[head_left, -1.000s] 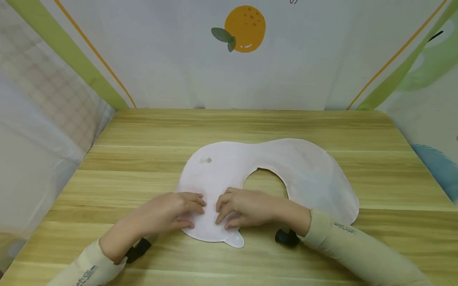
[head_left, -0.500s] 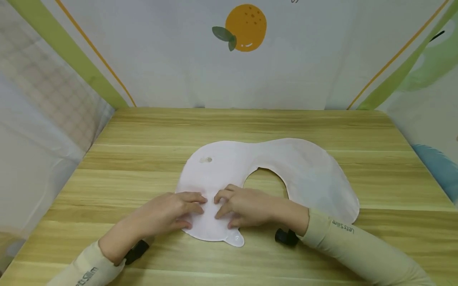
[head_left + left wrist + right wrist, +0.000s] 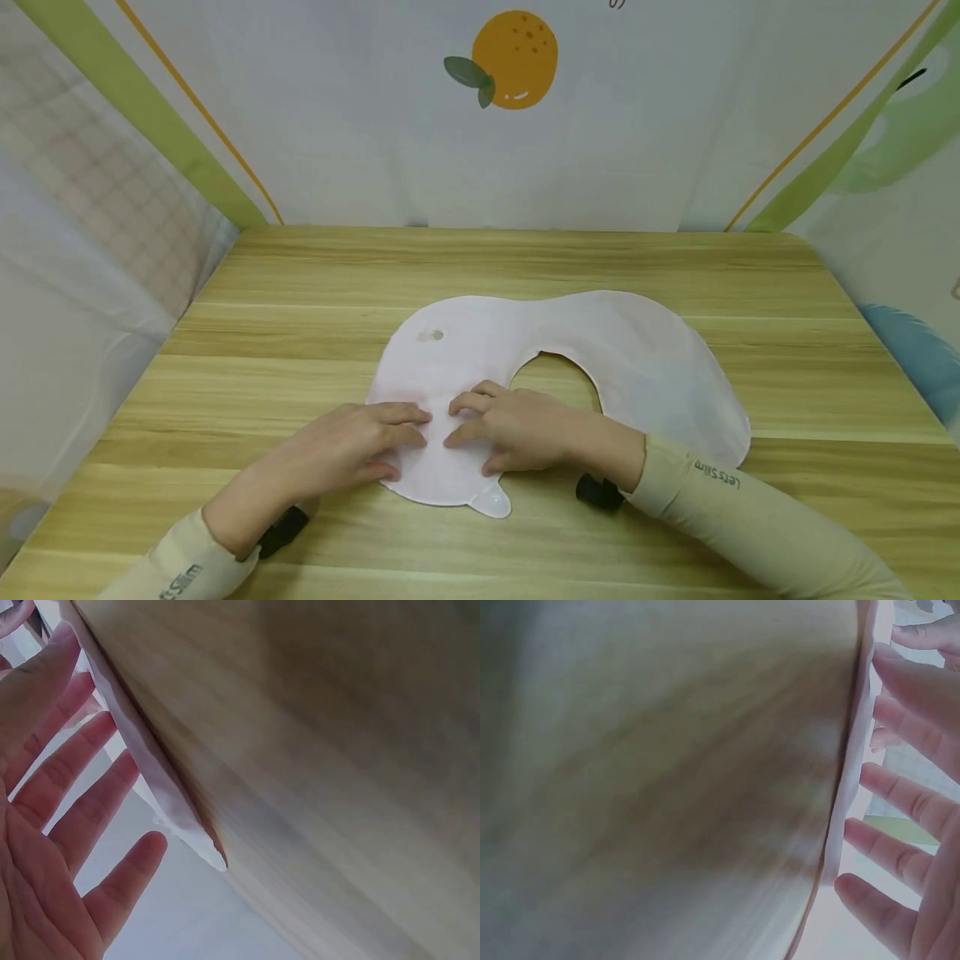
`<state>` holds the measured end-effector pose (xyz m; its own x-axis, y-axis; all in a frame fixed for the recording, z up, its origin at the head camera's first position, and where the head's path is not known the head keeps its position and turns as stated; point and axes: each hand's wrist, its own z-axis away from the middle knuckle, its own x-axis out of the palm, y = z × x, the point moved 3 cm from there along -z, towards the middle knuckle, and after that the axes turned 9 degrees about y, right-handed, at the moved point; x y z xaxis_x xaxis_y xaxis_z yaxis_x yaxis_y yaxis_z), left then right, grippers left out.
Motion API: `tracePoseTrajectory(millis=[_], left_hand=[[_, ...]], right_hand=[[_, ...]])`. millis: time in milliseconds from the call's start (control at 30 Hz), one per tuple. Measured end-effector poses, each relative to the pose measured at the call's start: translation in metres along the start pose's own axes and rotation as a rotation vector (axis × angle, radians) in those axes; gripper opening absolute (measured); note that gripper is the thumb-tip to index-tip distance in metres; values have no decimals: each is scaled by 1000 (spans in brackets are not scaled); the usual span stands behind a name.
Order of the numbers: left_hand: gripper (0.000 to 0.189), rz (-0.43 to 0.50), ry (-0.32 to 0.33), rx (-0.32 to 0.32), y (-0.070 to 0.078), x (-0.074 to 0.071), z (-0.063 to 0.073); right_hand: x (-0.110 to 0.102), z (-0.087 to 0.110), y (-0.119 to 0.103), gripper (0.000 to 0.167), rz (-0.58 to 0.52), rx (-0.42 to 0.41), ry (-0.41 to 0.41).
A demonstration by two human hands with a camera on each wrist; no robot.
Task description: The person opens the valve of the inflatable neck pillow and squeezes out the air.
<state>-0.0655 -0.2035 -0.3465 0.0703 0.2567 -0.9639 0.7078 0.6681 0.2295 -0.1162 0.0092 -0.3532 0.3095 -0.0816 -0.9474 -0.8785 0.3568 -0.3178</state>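
A pale pink, flat, deflated U-shaped neck pillow (image 3: 645, 367) lies on the wooden table, its opening facing the person. Near its upper left edge shows a small clear valve (image 3: 431, 336), and a rounded tab (image 3: 491, 501) sticks out at the bottom of the left arm. My left hand (image 3: 367, 442) rests its fingertips on the outer side of that left arm. From the inner side, my right hand (image 3: 521, 429) touches the same arm with spread, bent fingers. In both wrist views the fingertips meet the pillow's thin edge (image 3: 161, 784), with nothing gripped.
Black wrist straps (image 3: 285, 532) show under both cream sleeves (image 3: 750, 508). Behind the table (image 3: 225, 400) hangs a white curtain (image 3: 337, 125) printed with an orange (image 3: 514, 60). More cloth hangs along the left and right sides.
My right hand's fingers have spread a little wider and its thumb has shifted slightly away and to the right. The left hand and the pillow have stayed almost still.
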Motion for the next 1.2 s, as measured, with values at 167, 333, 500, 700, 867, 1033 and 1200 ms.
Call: tracePoseTrajectory(millis=[167, 333, 500, 700, 867, 1033, 1200], left_hand=[[47, -24, 3, -10, -1, 0, 0], [53, -33, -10, -33, -2, -1, 1], [58, -29, -24, -66, -4, -2, 1], [62, -18, -33, -99, -7, -2, 3], [64, -5, -31, -109, -9, -3, 4], [66, -3, -42, -127, -10, -4, 5], [72, 2, -64, -162, -12, -4, 6]], right_hand=[[-1, 0, 2, 53, 20, 18, 2], [-3, 1, 4, 55, 47, 27, 17], [-4, 2, 6, 55, 67, 36, 31], [-3, 1, 12, 56, 60, 87, 33], [-4, 0, 15, 57, 60, 95, 39], [-6, 0, 17, 58, 57, 93, 46], [-6, -1, 20, 60, 53, 110, 43]])
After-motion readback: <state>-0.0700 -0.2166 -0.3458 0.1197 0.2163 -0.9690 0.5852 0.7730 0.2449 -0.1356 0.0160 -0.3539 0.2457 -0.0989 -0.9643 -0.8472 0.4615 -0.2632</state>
